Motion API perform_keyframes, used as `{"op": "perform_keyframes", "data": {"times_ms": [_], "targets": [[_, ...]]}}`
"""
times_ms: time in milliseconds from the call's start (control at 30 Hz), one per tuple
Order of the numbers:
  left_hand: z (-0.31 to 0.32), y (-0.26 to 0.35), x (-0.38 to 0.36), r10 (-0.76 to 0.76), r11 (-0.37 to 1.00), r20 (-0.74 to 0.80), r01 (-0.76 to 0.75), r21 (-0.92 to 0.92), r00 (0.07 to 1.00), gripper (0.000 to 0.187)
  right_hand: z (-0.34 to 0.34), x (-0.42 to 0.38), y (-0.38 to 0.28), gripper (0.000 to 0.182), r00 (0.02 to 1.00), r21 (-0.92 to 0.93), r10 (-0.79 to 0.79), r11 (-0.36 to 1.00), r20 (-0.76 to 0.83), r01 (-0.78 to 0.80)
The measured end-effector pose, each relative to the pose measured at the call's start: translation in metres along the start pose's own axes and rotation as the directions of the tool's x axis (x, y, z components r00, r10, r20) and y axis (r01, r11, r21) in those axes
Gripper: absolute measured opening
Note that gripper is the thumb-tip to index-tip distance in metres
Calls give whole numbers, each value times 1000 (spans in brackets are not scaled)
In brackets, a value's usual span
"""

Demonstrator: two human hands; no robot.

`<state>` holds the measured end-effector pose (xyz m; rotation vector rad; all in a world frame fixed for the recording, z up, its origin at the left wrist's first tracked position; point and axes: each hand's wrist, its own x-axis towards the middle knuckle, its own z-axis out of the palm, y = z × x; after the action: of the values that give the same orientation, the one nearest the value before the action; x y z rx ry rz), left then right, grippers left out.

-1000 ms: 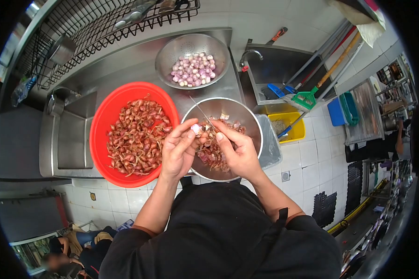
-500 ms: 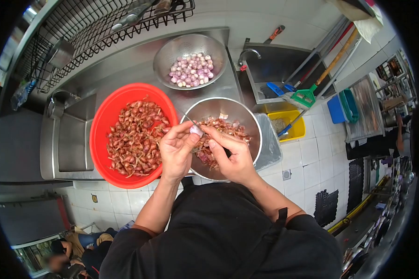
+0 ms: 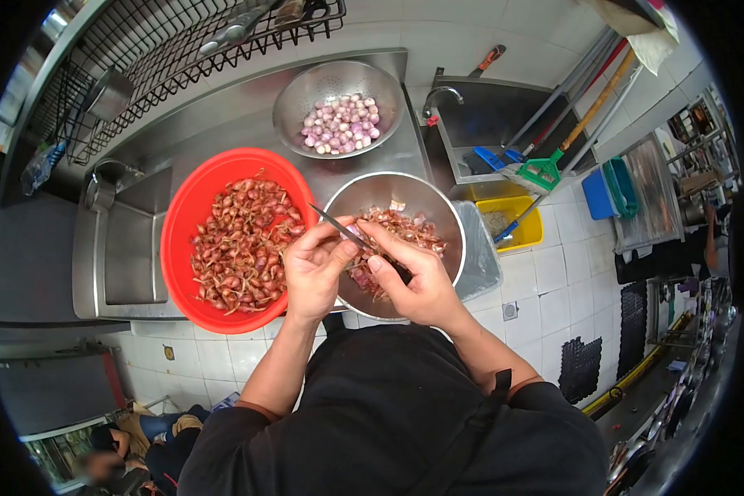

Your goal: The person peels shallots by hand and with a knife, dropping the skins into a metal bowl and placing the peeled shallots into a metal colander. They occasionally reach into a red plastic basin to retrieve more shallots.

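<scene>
Over a steel bowl (image 3: 450, 223) of reddish skins, my left hand (image 3: 312, 269) pinches a pale shallot (image 3: 355, 232), mostly covered by fingers and blade. My right hand (image 3: 415, 281) is closed on a small knife (image 3: 339, 225), whose blade lies across the shallot and points up and left. To the left, a red basin (image 3: 178, 248) holds many unpeeled shallots (image 3: 244, 248). Behind the bowl, a steel colander (image 3: 293, 95) holds peeled pinkish-white shallots (image 3: 340, 124).
A steel sink (image 3: 128, 260) is at the left, under a wire rack (image 3: 182, 58). At the right are another sink with a tap (image 3: 446, 93), brooms, a yellow bucket (image 3: 531, 230) and a grey lidded bin (image 3: 478, 256). People are at the lower left.
The knife blade has swung so its flat side shows across the shallot, which is now more hidden. Both hands stay in nearly the same place.
</scene>
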<state>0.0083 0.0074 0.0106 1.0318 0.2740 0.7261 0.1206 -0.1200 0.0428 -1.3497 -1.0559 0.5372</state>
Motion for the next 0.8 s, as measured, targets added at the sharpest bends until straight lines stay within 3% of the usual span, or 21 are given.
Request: {"op": "perform_keyframes", "data": {"times_ms": [100, 167, 200, 267, 367, 500, 567, 800], "targets": [[2, 1, -1, 47, 998, -24, -46, 41, 999, 31, -2, 0, -1, 38, 997, -66, -75, 995, 4, 75], [-5, -1, -2, 61, 998, 47, -62, 22, 997, 31, -5, 1, -3, 36, 996, -49, 93, 994, 4, -93], [-4, 0, -2, 62, 998, 48, -63, 21, 997, 31, -6, 1, 0, 36, 996, -50, 92, 995, 3, -92], [-1, 4, -1, 5, 999, -3, -5, 41, 1000, 32, -9, 2, 8, 34, 999, -45, 6, 999, -44, -8], [-3, 5, -1, -23, 1000, -11, 23, -1, 1000, 32, -11, 1, -1, 35, 999, 6, 52, 999, -5, -52], [-3, 0, -2, 51, 999, -15, -51, -2, 999, 31, 1, -3, -4, 36, 999, 64, 28, 998, -32, -26], [-2, 2, -3, 29, 999, -9, -29, 19, 1000, 29, 2, -2, -1, 36, 996, -79, -85, 993, -16, 84], [-8, 1, -4, 47, 999, -38, -47, 21, 998, 27, 9, -3, 6, 33, 997, -68, -56, 996, -51, 53]]}}
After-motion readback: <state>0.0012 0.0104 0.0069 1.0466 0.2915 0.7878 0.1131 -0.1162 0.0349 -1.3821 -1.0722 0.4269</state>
